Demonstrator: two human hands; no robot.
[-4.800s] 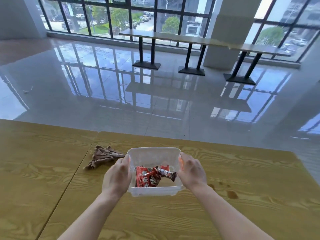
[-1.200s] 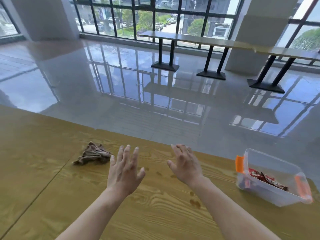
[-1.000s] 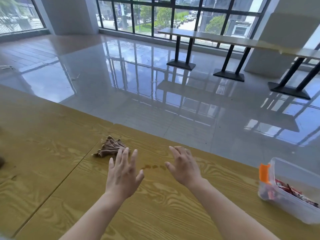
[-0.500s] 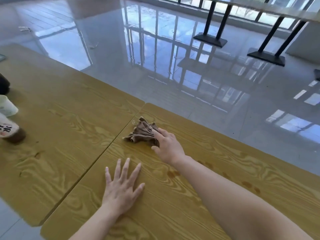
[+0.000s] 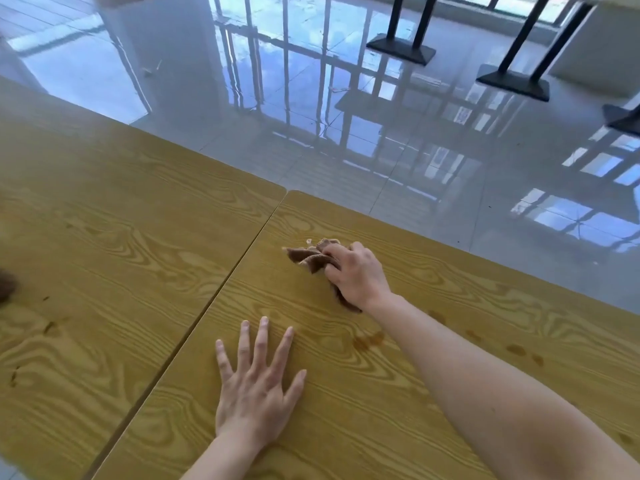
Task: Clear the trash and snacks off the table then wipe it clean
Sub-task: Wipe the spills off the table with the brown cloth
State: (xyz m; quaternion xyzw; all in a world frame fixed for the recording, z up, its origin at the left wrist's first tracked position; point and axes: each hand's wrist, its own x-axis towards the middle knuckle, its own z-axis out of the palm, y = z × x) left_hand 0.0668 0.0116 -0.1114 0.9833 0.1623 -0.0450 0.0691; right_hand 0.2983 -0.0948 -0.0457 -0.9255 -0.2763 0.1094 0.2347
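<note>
A crumpled brown cloth (image 5: pixel 306 257) lies on the right wooden table (image 5: pixel 398 427), a little right of the seam between the two tabletops. My right hand (image 5: pixel 356 271) is closed over it, fingers gripping the bunched fabric. My left hand (image 5: pixel 256 389) rests flat on the same table nearer to me, fingers spread and holding nothing. Brown stains (image 5: pixel 367 341) mark the wood between my two arms, and more spots (image 5: pixel 519 351) sit to the right of my right forearm.
A second wooden table (image 5: pixel 104 254) adjoins on the left, with small dark marks (image 5: pixel 48 325) on it and a dark object (image 5: pixel 5 285) cut off at the left edge. Beyond the far edge is glossy tiled floor with black table bases (image 5: pixel 512 84).
My right hand has closed on the cloth and drawn it slightly right along the table. The view has tilted further down; the items at the left edge have mostly left the frame.
</note>
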